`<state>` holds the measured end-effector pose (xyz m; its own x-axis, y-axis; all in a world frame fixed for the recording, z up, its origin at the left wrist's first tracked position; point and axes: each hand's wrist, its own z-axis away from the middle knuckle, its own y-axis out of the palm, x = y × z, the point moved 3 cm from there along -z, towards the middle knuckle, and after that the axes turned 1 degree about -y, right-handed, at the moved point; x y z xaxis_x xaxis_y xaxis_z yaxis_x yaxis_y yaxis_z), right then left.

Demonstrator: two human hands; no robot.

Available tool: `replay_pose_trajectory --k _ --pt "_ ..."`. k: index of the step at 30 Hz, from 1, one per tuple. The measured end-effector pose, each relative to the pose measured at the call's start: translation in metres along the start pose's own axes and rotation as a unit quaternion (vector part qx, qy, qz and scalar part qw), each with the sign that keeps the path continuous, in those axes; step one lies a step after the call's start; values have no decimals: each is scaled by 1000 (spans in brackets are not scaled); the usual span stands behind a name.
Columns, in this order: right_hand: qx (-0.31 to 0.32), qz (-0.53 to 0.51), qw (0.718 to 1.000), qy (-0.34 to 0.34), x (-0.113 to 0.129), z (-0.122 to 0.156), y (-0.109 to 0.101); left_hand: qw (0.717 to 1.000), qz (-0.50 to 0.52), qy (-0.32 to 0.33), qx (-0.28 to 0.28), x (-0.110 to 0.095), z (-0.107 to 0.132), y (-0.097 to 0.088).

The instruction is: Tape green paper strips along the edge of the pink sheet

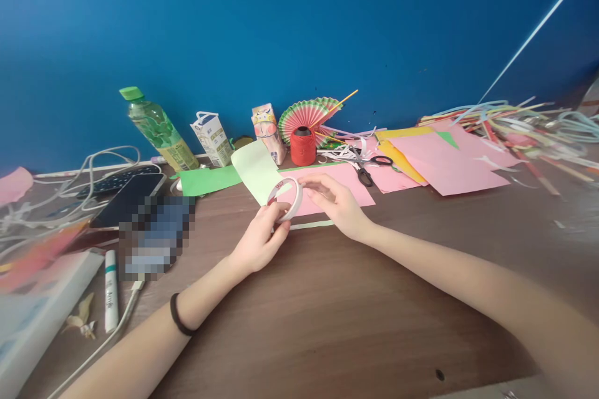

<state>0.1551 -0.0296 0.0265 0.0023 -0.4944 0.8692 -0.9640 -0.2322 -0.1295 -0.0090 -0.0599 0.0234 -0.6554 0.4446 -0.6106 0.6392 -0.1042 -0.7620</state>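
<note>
My left hand [266, 230] grips a roll of white tape [294, 202] at its lower left side, thumb in front and fingers around the ring. The roll stands tilted, with red print on its inner core. My right hand [339, 202] is at the roll's upper right edge, its fingertips bent together in a pinch there; whether a loose tape end lies between them is too small to see. Behind the hands lie a pale green sheet [255, 168] and a pink sheet [341, 181]. A thin pale green strip [311, 224] lies just below the pink sheet.
Along the blue wall stand a green-capped bottle [161, 131], a carton [211, 137], a decorated box [267, 131], a red container [302, 148] and a paper fan [304, 118]. Scissors [365, 176] lie right of centre, pink papers [449, 159] beyond. At left are a phone [128, 199], cables and a marker [111, 293].
</note>
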Motion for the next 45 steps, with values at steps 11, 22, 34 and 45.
replay_pose_trajectory --k 11,22,34,45 --pt "9 -23 998 60 1 4 4 998 -54 -16 -28 0 -3 -1" --pt "6 17 996 92 3 3 2 997 -50 -31 -50 0 -3 -4" --pt "55 -32 994 90 10 6 9 988 53 -111 -98 2 -3 -9" --pt "67 -94 993 28 23 2 5 956 178 -133 -193 21 -7 -23"
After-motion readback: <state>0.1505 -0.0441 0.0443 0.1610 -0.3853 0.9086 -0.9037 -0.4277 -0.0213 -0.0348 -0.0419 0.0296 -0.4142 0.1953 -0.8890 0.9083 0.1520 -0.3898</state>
